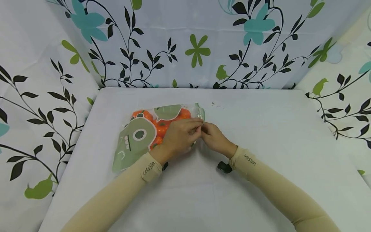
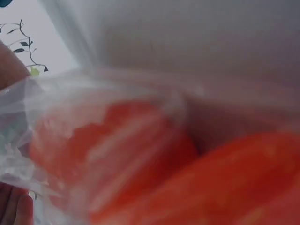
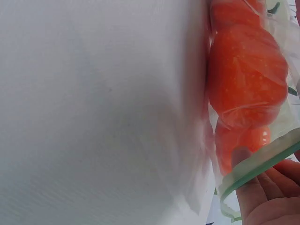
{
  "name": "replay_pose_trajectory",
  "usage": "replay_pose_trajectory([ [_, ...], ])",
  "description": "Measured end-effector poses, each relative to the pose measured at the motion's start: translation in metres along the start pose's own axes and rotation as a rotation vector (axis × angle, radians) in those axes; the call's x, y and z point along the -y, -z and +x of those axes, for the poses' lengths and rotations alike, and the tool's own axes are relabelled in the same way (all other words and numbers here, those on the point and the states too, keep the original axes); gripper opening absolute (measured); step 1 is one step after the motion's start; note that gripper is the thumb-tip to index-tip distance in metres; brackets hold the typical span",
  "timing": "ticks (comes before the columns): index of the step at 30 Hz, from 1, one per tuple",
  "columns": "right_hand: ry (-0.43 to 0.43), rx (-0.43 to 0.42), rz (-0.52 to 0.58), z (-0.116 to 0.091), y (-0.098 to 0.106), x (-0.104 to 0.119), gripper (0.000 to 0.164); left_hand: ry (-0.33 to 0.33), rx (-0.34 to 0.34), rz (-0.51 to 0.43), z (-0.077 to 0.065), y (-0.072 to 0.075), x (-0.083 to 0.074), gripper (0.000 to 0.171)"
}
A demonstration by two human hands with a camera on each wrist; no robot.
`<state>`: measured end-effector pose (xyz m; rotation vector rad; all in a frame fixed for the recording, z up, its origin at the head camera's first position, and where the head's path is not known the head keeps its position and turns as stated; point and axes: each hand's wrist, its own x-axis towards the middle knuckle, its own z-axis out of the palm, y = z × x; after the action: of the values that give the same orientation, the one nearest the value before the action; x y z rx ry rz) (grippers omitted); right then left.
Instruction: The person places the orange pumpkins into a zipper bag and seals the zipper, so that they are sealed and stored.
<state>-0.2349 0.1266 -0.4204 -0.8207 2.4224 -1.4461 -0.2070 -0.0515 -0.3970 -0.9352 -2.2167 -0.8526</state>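
Note:
A clear zip bag (image 1: 136, 137), printed with a green cartoon animal face, lies on the table, full of shiny orange round pieces (image 1: 162, 129) with small green tops. What exactly those pieces are, I cannot tell. My left hand (image 1: 179, 135) reaches across the bag's near side and pinches its right-hand edge. Meeting it there, my right hand (image 1: 215, 138) pinches the same edge. A green zip strip (image 3: 258, 164) crosses over fingers in the right wrist view. Orange pieces (image 2: 126, 150) behind wrinkled plastic fill much of the left wrist view, blurred.
A white cloth covers the table (image 1: 261, 193). Patterned curtains (image 1: 197, 42) with leaves and birds hang at the back and both sides. Part of a black wrist device (image 1: 224, 167) shows under the right sleeve's cuff.

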Motion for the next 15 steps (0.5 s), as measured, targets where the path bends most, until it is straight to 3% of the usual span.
replay_pose_trajectory([
  [6, 0.003, -0.007, 0.068, -0.003, -0.003, -0.006, 0.03, 0.025, 0.069, -0.016, 0.006, 0.001, 0.005, 0.019],
  [10, 0.008, -0.033, 0.002, -0.008, -0.001, -0.008, 0.03, 0.021, 0.111, -0.007, 0.005, -0.002, 0.004, 0.02],
  [15, 0.022, -0.091, -0.074, -0.023, 0.011, -0.011, 0.038, -0.026, 0.083, 0.101, -0.002, -0.008, -0.006, 0.021],
])
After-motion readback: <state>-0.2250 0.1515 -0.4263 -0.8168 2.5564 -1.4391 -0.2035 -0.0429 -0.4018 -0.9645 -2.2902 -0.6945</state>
